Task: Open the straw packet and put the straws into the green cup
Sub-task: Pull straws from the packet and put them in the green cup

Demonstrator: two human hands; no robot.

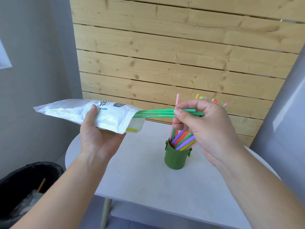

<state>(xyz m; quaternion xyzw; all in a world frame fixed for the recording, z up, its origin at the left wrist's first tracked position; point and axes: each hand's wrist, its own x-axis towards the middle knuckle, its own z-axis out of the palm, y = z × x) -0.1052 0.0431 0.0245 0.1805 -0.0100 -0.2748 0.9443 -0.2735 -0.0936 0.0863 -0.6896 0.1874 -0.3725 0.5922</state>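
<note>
My left hand (pixel 97 139) grips a white plastic straw packet (pixel 85 114) held nearly level above the table, its open mouth facing right. A few green straws (pixel 155 112) stick out of that mouth, and my right hand (pixel 204 124) pinches their free ends between thumb and fingers. A short yellow straw end (pixel 131 129) shows at the packet's lower corner. Below my right hand stands the dark green cup (pixel 175 158), holding several coloured straws (pixel 183 139) that lean to the right; their tips show above my fingers.
The cup stands on a small white table (pixel 145 184) with a pale leg. A wooden plank wall (pixel 165 55) rises behind it. A bin lined with a black bag (pixel 24 184) sits on the floor at lower left. Grey walls flank both sides.
</note>
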